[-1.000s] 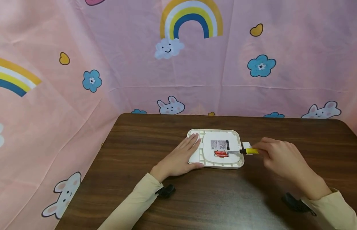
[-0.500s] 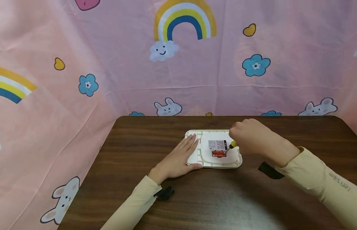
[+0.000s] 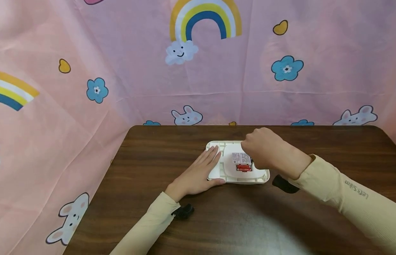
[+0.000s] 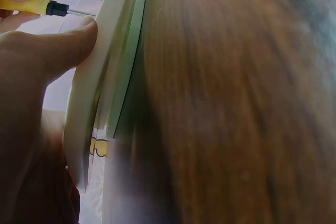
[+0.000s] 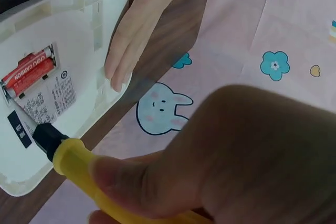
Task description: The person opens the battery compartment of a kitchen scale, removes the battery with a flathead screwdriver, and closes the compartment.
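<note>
A white rounded device point(image 3: 213, 173) lies on the table with its ribbed underside up. Two red batteries point(image 3: 244, 168) sit side by side in its open compartment, below a printed label point(image 3: 240, 157). My left hand point(image 3: 195, 173) rests spread over the device's left edge, thumb along the near rim. My right hand point(image 3: 265, 148) is above its right part, gripping a screwdriver point(image 5: 79, 166) by the yellow handle. In the right wrist view the thin metal shaft reaches to the end of the batteries point(image 5: 30, 70); exact contact of the tip cannot be told.
The device stands on a dark wood-grain table point(image 3: 172, 148). Behind and to the left hangs a pink cloth point(image 3: 146, 53) printed with rainbows, flowers and rabbits. A black wrist camera point(image 3: 183, 211) sits under the left cuff, another black camera point(image 3: 284, 184) under the right.
My right hand has moved left and over the device, tilting the screwdriver from nearly flat to steeper. A small white piece beside the device is now hidden behind it. The left hand stays put.
</note>
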Demonstrator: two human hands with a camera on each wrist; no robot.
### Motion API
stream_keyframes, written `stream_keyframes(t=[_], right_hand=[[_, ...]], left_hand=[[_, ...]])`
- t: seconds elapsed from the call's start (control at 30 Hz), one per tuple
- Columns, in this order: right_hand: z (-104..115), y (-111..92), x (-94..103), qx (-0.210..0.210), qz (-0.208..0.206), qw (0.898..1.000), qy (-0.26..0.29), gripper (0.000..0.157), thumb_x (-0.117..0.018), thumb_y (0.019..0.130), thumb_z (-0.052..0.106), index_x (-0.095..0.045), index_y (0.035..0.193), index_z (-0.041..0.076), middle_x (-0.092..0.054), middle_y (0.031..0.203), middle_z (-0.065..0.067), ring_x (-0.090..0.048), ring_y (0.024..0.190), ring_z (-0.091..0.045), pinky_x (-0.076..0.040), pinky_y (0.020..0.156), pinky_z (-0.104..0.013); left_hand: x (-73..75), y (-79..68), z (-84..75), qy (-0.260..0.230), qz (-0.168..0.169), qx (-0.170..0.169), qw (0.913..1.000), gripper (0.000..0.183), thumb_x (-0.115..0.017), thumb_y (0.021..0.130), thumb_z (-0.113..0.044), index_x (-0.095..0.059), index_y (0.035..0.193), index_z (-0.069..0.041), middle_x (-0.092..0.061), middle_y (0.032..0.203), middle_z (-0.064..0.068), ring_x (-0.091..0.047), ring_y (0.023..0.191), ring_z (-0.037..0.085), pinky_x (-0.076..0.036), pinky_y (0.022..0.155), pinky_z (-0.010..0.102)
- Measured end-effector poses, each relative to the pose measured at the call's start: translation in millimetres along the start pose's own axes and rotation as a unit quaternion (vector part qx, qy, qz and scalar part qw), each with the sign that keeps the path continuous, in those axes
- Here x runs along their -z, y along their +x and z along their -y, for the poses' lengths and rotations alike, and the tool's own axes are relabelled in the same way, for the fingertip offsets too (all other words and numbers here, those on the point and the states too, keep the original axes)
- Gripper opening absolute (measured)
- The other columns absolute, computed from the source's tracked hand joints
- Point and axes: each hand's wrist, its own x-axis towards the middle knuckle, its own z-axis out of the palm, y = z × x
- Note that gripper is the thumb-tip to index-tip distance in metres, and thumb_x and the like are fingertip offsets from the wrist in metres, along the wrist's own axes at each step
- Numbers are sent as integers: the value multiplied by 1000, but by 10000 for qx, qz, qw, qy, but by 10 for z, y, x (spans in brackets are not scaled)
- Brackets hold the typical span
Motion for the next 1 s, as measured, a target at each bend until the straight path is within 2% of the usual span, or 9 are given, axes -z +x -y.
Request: stream_keyframes(t=[0.13, 0.27, 0.5, 0.57, 0.63, 0.77, 0.87, 1.0], right_hand=[[-73, -40, -34, -197, 21, 9997, 171, 25, -77, 76, 1, -59, 67, 15, -53, 62, 2, -44, 57, -16, -35, 53, -31], [-202, -94, -111, -374, 36, 9982, 459, 18, -76, 77, 2, -64, 73, 15, -54, 64, 2, -41, 59, -16, -30, 54, -30], [-420, -323, -421, -805, 33, 9907, 1098, 20, -80, 77, 4, -70, 88, 18, -65, 74, 4, -50, 59, -15, -41, 50, -30], [-469, -410, -552, -1000, 15, 9856, 1367, 21, -80, 80, 7, -71, 94, 20, -68, 78, 5, -52, 58, -15, -42, 49, -31], [-514, -510, -711, -1138, -125, 9785, 1717, 19, -78, 85, 8, -70, 96, 21, -70, 80, 5, -49, 57, -14, -38, 47, -30], [-531, -699, -1028, -1297, -706, 9613, 2326, 19, -76, 90, 7, -67, 92, 24, -70, 80, 7, -45, 57, -12, -32, 48, -29], [-500, -786, -1189, -1346, -1096, 9517, 2531, 19, -77, 91, 8, -67, 93, 24, -69, 81, 7, -46, 61, -11, -33, 50, -28], [-464, -853, -1368, -1528, -1351, 9385, 2785, 16, -78, 92, 9, -69, 96, 22, -69, 81, 6, -44, 61, -10, -33, 51, -28]], left_hand=[[30, 10, -8, -27, 17, 26, 10000, 98, -48, 102, -71, -5, 172, -16, 6, 180, -1, 11, 166, 14, 0, 137, 37], [31, -2, -10, -58, 17, 24, 10000, 98, -49, 102, -71, -6, 172, -16, 6, 180, 0, 12, 166, 13, 0, 137, 36], [12, -5, -8, -89, -47, -82, 9999, 98, -49, 103, -70, -6, 171, -15, 5, 180, 2, 10, 166, 16, -3, 137, 39], [16, -6, -4, -70, -54, -82, 9999, 98, -49, 103, -70, -7, 171, -15, 5, 180, 2, 9, 167, 17, -4, 137, 39], [27, -6, -3, -43, -38, -63, 10000, 98, -49, 103, -71, -6, 171, -15, 4, 180, 2, 9, 167, 17, -4, 137, 39], [46, -6, -4, -47, 27, -8, 10000, 98, -49, 102, -71, -6, 171, -16, 6, 180, 0, 10, 166, 15, -4, 137, 38], [41, -1, 5, -65, 27, 6, 10000, 98, -49, 102, -71, -6, 171, -17, 6, 180, -1, 10, 166, 14, -5, 137, 38], [22, 15, 11, -76, -19, -20, 10000, 98, -50, 102, -70, -8, 171, -16, 5, 180, 0, 9, 166, 15, -5, 137, 38]])
